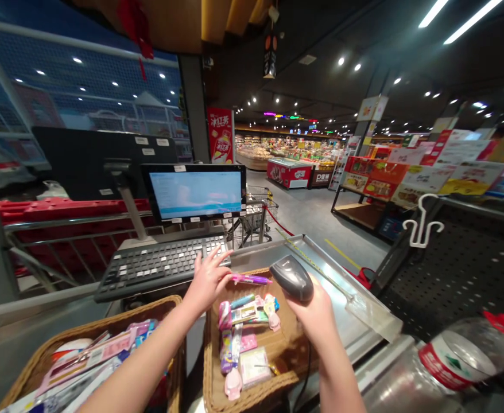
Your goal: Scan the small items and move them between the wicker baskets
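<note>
My left hand (209, 277) pinches the end of a pink and purple pen (252, 280), its other fingers stretched out over the right side of a black keyboard (157, 263). In my right hand (314, 310) is a dark grey barcode scanner (293, 276), its head turned toward the pen. Below both hands stands a wicker basket (208, 367) with several small packaged items, pink ones among them. A white and pink square packet (255, 367) lies near its front.
A lit monitor (198, 192) stands behind the keyboard. At the lower left is a second wicker basket (177, 307) full of packaged goods. A metal counter (342, 321) runs along the right, with a large clear bottle (454, 355) and a white hook hanger (422, 226) beyond.
</note>
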`<state>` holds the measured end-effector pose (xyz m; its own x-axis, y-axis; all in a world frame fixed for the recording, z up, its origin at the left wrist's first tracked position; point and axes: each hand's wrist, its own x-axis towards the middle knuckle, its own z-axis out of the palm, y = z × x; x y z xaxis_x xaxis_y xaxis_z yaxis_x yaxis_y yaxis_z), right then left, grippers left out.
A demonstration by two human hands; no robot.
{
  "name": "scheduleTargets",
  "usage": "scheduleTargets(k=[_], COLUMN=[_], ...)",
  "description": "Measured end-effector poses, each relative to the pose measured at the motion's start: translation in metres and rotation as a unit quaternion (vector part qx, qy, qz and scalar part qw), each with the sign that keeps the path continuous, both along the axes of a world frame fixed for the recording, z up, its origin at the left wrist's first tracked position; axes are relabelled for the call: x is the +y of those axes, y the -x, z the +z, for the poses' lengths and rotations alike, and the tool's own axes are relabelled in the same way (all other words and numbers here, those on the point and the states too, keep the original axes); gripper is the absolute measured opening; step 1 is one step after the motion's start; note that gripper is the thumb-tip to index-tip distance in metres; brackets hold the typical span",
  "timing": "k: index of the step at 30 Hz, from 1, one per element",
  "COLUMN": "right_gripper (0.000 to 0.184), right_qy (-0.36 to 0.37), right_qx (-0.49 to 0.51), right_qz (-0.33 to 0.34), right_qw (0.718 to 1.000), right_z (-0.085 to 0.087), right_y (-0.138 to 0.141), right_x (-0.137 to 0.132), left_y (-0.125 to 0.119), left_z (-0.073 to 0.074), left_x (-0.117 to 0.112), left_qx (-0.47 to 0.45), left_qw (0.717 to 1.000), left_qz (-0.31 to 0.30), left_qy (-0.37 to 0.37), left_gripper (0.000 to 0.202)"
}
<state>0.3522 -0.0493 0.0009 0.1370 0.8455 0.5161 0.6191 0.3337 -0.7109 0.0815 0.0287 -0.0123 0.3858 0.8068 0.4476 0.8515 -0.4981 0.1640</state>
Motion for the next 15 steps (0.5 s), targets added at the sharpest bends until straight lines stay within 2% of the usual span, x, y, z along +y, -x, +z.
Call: scheduleTargets(k=[4,7,11,15], right_gripper=[0.034,0.038,0.041,0.036], right_qy=[-0.039,-0.056,-0.067,-0.068], right_qx=[-0.036,-0.048,-0.041,-0.058], right_qz=[0.011,0.022,0.050,0.099], right_qw=[0.999,0.997,0.996,0.991], right_z=[0.010,0.016,0.026,0.033], right_y=[0.026,0.049,0.083,0.117], right_x=[0.002,0.003,0.000,-0.005], left_y=[0.031,0.059,0.098,0.129], left_z=[0.027,0.040,0.049,0.051], left_x=[-0.012,-0.018,-0.024,-0.035], left_qx=[-0.034,-0.060,-0.094,-0.113], left_qw=[0.997,0.993,0.987,0.982], left_qz=[0.036,0.068,0.109,0.138], left_qy=[-0.052,-0.071,-0.070,-0.065], left_gripper=[0.031,0.032,0.031,0.031])
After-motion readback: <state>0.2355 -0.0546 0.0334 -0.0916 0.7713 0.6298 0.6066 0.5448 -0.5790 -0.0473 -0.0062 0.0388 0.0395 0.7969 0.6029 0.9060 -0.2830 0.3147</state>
